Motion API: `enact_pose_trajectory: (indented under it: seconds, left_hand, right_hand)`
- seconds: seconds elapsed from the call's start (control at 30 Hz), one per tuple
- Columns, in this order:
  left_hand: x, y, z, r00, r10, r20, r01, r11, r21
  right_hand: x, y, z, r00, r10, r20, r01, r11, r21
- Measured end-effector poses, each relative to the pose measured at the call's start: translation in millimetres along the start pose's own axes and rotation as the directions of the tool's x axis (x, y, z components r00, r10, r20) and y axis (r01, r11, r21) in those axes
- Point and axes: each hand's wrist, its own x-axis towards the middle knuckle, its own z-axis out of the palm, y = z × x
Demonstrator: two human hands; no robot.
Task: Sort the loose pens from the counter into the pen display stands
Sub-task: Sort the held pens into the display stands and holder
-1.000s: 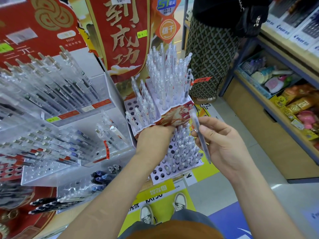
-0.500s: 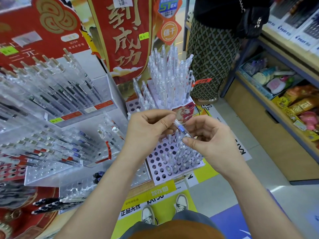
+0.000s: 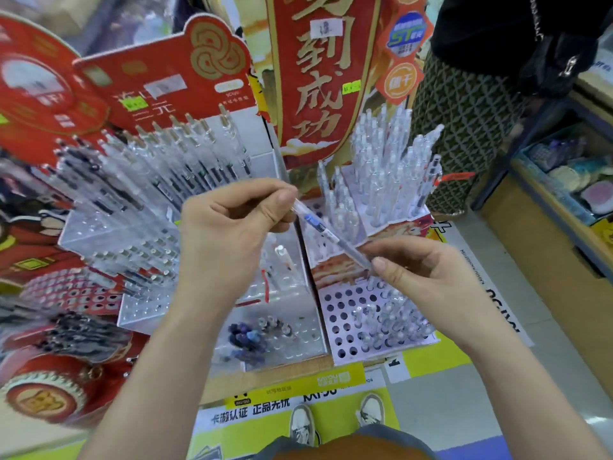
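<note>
A clear pen (image 3: 326, 233) with a blue insert slants between both hands above the stands. My left hand (image 3: 229, 227) pinches its upper end between thumb and forefinger. My right hand (image 3: 428, 280) pinches its lower end at the fingertips. Below them a white stepped stand with round holes (image 3: 345, 323) holds several clear pens on its upper tiers and its front right. A clear acrylic stand (image 3: 292, 340) beside it holds a few blue-capped pens. A tiered acrylic stand (image 3: 139, 200) at the left is packed with clear pens.
Red cardboard signs (image 3: 315, 78) rise behind the stands. A person in a patterned skirt (image 3: 464, 121) stands at the back right. A wooden shelf unit with goods (image 3: 564, 200) lines the right side. Dark pens (image 3: 76, 333) lie in a lower left tier.
My left hand rose from the white stand and took the pen's upper end. The pen tilted from near upright in my right hand to a slant between both hands. The view shifted left.
</note>
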Motion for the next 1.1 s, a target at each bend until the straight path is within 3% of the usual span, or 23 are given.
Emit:
enact_pose_trajectory:
  seconds: [0.13, 0.3, 0.4, 0.63, 0.93, 1.1]
  left_hand:
    - [10.1, 13.6, -64.8, 0.967, 0.192, -0.165, -0.156, 0.965, 0.209]
    - [16.6, -6.7, -112.5, 0.951, 0.223, -0.215, -0.118, 0.903, 0.412]
    - [17.9, -24.5, -116.8, 0.967, 0.219, -0.132, -0.122, 0.848, 0.516]
    - [26.5, -67.3, -107.4, 0.947, 0.279, 0.157, -0.316, 0.734, 0.601]
    - [36.6, -79.5, -115.1, 0.913, 0.256, 0.316, -0.402, 0.69, 0.602]
    - [35.2, -91.5, -114.1, 0.891, 0.221, 0.396, -0.451, 0.513, 0.73]
  right_hand:
    - [8.5, -11.0, 26.5, 0.999, -0.038, 0.006, 0.038, 0.999, 0.035]
    - [17.3, -21.9, 71.3, 0.998, -0.061, 0.014, 0.06, 0.994, 0.093]
    - [19.6, -23.8, 95.8, 0.998, -0.068, 0.016, 0.067, 0.996, 0.067]
    - [13.5, -23.2, 131.5, 0.997, -0.058, -0.043, 0.059, 0.998, 0.021]
    - [9.7, -17.2, 153.1, 0.988, -0.002, -0.153, 0.01, 0.998, 0.054]
    - [5.2, -14.0, 166.7, 0.991, -0.007, -0.132, 0.0, 0.999, -0.051]
